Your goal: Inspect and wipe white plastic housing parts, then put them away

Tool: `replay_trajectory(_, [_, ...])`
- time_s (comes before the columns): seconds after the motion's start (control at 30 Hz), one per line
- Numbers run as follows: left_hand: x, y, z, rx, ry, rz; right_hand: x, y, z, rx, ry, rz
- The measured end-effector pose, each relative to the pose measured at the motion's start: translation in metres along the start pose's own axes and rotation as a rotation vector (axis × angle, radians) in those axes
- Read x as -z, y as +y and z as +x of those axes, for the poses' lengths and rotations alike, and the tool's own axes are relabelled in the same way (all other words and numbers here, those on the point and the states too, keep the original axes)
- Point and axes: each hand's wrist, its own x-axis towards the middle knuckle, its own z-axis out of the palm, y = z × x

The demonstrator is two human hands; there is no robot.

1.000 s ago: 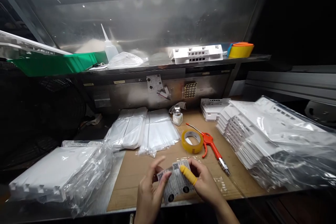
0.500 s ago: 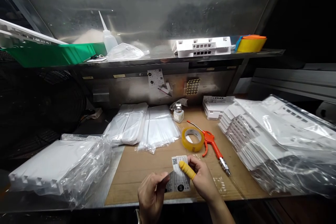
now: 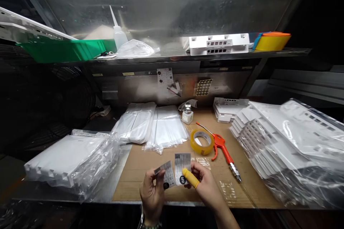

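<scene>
My left hand [image 3: 152, 195] is closed in a pinch on a small printed label [image 3: 166, 174] with a QR code. My right hand [image 3: 205, 188], wearing a yellow finger cot [image 3: 191, 178] on the thumb, pinches a second label [image 3: 182, 167] beside it. Both labels are held up side by side, just apart, above the front of a brown cardboard mat [image 3: 150, 166]. A roll of yellowish tape [image 3: 202, 142] lies on the mat just beyond my right hand.
A red air blow gun [image 3: 223, 151] lies right of the tape. Bagged white plastic parts are stacked at right [image 3: 282, 139] and left [image 3: 70, 157]. Clear bags [image 3: 153, 128] and a small dispenser bottle [image 3: 187, 113] sit behind. A shelf holds a squeeze bottle [image 3: 118, 35], green tray [image 3: 64, 50] and white part [image 3: 219, 44].
The label sheet held by both hands has come apart into two pieces, one in each hand. My left hand has gone from fingers spread to a pinch. The view has tilted up slightly.
</scene>
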Motion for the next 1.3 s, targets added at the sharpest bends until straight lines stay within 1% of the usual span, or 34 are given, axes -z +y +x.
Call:
replay_trajectory(0.07, [0.008,-0.006,0.01,0.107,-0.031,0.047,0.007,0.009,0.007,-0.007,0.081,-0.013])
replay_trajectory(0.13, [0.024,-0.02,0.031,0.213,-0.084,0.133,0.017,0.016,0.015,0.004,0.158,-0.024])
replay_trajectory(0.23, [0.052,-0.053,0.073,0.337,-0.174,0.35,0.027,0.028,0.025,0.009,0.189,-0.054])
replay_trajectory(0.3, [0.063,-0.074,0.096,0.382,-0.192,0.509,0.027,0.04,0.027,0.008,0.183,-0.078])
replay_trajectory(0.37, [0.064,-0.09,0.112,0.369,-0.202,0.627,0.022,0.053,0.028,0.015,0.184,-0.101])
replay_trajectory(0.43, [0.056,-0.101,0.121,0.324,-0.204,0.712,0.017,0.066,0.027,0.031,0.198,-0.128])
replay_trajectory(0.5, [0.046,-0.107,0.126,0.27,-0.204,0.776,0.016,0.075,0.026,0.054,0.205,-0.163])
replay_trajectory(0.6, [0.035,-0.114,0.133,0.193,-0.209,0.842,0.02,0.079,0.023,0.091,0.183,-0.222])
replay_trajectory(0.67, [0.035,-0.116,0.136,0.142,-0.222,0.859,0.023,0.079,0.021,0.109,0.166,-0.25])
replay_trajectory(0.77, [0.045,-0.113,0.129,0.054,-0.268,0.846,0.025,0.078,0.019,0.134,0.152,-0.29])
replay_trajectory(0.83, [0.054,-0.106,0.114,-0.004,-0.308,0.823,0.025,0.08,0.019,0.161,0.151,-0.327])
replay_trajectory(0.9, [0.062,-0.1,0.094,-0.039,-0.362,0.808,0.025,0.083,0.019,0.189,0.172,-0.358])
replay_trajectory(0.97, [0.066,-0.095,0.075,-0.036,-0.432,0.809,0.024,0.087,0.019,0.199,0.2,-0.368])
replay_trajectory(1.03, [0.066,-0.092,0.064,-0.007,-0.497,0.825,0.024,0.092,0.019,0.195,0.218,-0.368])
replay_trajectory(1.1, [0.063,-0.091,0.063,0.028,-0.54,0.844,0.025,0.095,0.019,0.186,0.227,-0.354])
replay_trajectory(1.2, [0.06,-0.088,0.075,0.069,-0.566,0.871,0.025,0.099,0.019,0.169,0.242,-0.288])
replay_trajectory(1.3, [0.06,-0.082,0.085,0.087,-0.564,0.891,0.025,0.1,0.02,0.143,0.311,-0.179])
